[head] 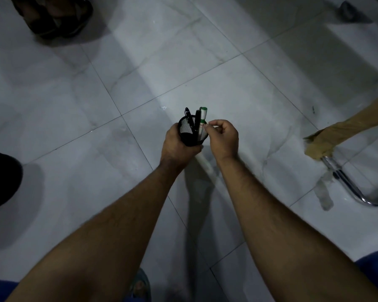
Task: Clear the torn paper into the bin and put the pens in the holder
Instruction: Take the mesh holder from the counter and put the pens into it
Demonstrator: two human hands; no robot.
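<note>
We are on the pen step: our left hand [179, 147] grips the black mesh holder [191, 132] from below, in the air above the white tiled floor [249, 88]. Our right hand [224, 138] pinches the green-capped marker [202, 120] standing beside the black pens [192, 118] — next we let go. No torn paper or bin shows; the room is dim, with a chrome chair leg [345, 182] at the right edge.

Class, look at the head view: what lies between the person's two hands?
In the head view, the black mesh holder, gripped by the left hand, holds dark pens and a green-capped marker, which the right hand pinches.
</note>
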